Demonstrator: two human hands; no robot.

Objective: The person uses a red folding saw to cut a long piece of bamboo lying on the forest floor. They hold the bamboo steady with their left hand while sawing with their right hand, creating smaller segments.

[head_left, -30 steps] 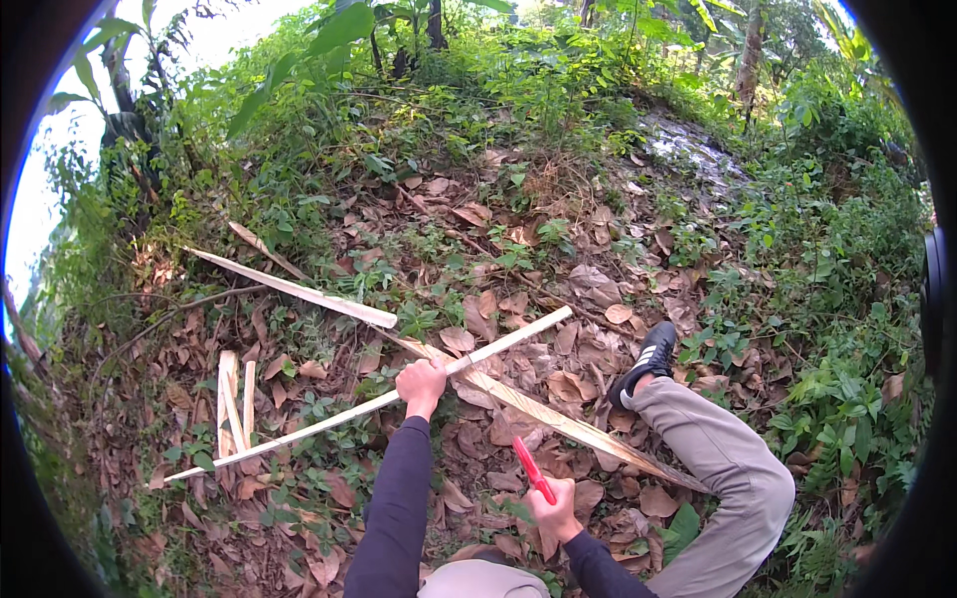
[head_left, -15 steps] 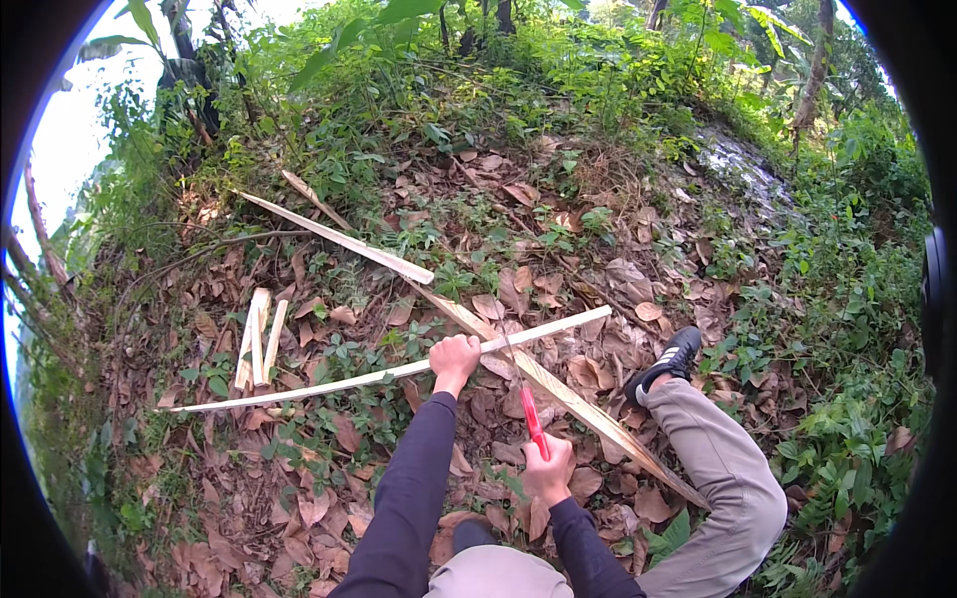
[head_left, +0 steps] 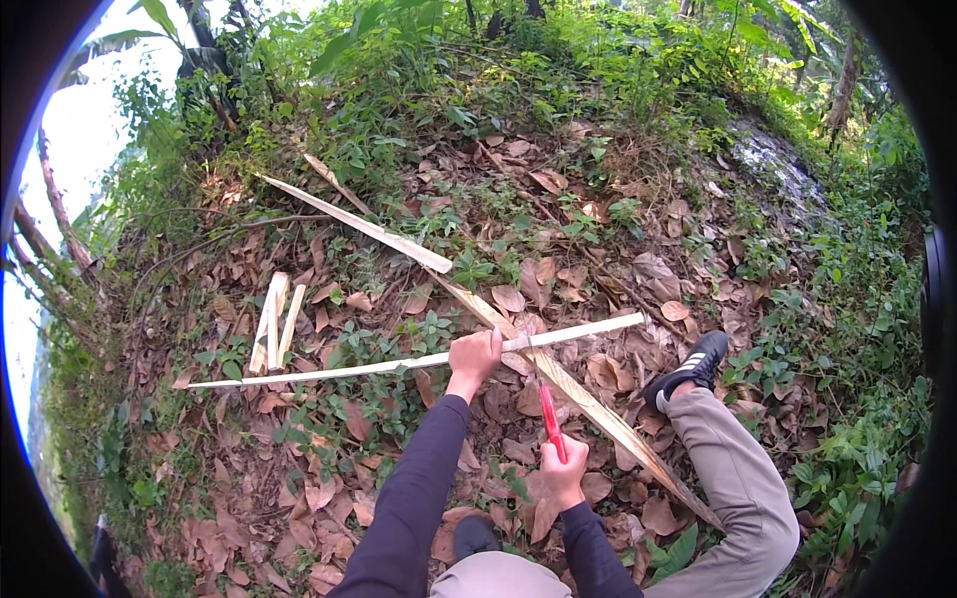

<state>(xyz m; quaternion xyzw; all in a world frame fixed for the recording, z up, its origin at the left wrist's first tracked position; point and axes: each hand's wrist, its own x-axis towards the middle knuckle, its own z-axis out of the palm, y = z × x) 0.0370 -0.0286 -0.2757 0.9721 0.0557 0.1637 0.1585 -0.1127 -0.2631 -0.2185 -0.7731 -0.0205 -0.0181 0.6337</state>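
Note:
My left hand (head_left: pixel 476 361) is wrapped round a long, pale strip of wood (head_left: pixel 588 327), pressing it down across a broader wooden plank (head_left: pixel 623 429) on the ground. To the right of that hand, the strip crosses over the plank. My right hand (head_left: pixel 565 470) grips the red handle of a hand saw (head_left: pixel 552 427). Its thin blade reaches up toward the strip just right of my left hand, but it is blurred and hard to make out.
Several short wood pieces (head_left: pixel 269 324) lie on the left. Beyond my left hand lies another pale strip (head_left: pixel 369 231), with a plank end beside it. My shoe (head_left: pixel 698 364) rests right of the plank. Dry leaves and low plants surround everything; a thin branch (head_left: pixel 224 231) lies far left.
The view has shifted, so the wood and my hands appear farther right. Both hands keep their grips, and the saw stays beside the strip.

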